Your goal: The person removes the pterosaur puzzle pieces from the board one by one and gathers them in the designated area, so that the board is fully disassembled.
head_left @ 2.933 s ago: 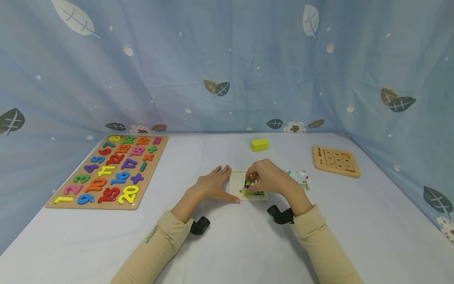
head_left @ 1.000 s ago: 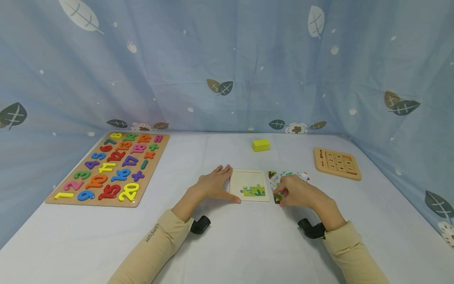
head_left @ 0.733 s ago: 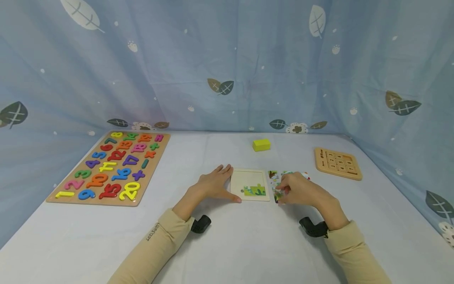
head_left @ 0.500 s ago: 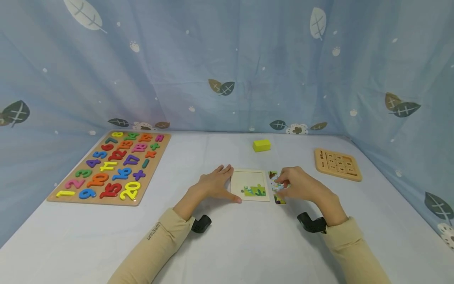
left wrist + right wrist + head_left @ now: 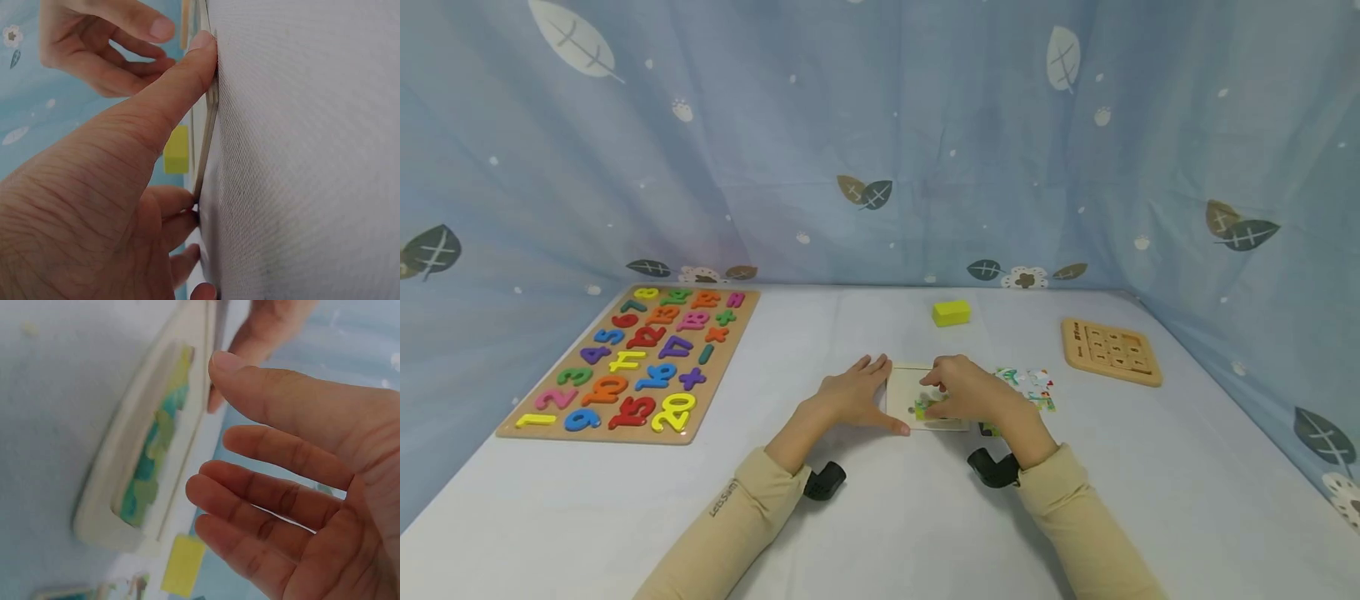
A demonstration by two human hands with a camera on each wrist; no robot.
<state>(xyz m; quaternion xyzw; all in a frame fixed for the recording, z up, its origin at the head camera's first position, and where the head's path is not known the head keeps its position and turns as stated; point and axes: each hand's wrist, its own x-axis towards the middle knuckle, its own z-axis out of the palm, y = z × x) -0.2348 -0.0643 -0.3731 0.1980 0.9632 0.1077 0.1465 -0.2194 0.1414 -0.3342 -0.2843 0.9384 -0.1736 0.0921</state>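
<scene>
A square wooden puzzle tray (image 5: 906,377) lies flat on the table, with green puzzle pieces (image 5: 153,447) set along its near side. My left hand (image 5: 852,398) rests spread at the tray's left side, its thumb (image 5: 187,69) touching the near edge and fingertips at the left edge. Over the tray, my right hand (image 5: 973,392) hovers with thumb and fingers apart; the right wrist view shows nothing between them. It covers part of the green pieces in the head view. Loose picture pieces (image 5: 1030,383) lie right of the tray, some hidden behind the right hand and wrist.
A board of coloured numbers (image 5: 715,375) lies at the left. Behind the tray sits a yellow block (image 5: 951,313). A wooden sliding number board (image 5: 1111,352) is at the right, and a leaf-printed curtain (image 5: 880,125) closes off the back.
My right hand has moved left from the loose pieces to above the tray, and its thumb and fingers are now apart. My left hand keeps its place at the tray's edge.
</scene>
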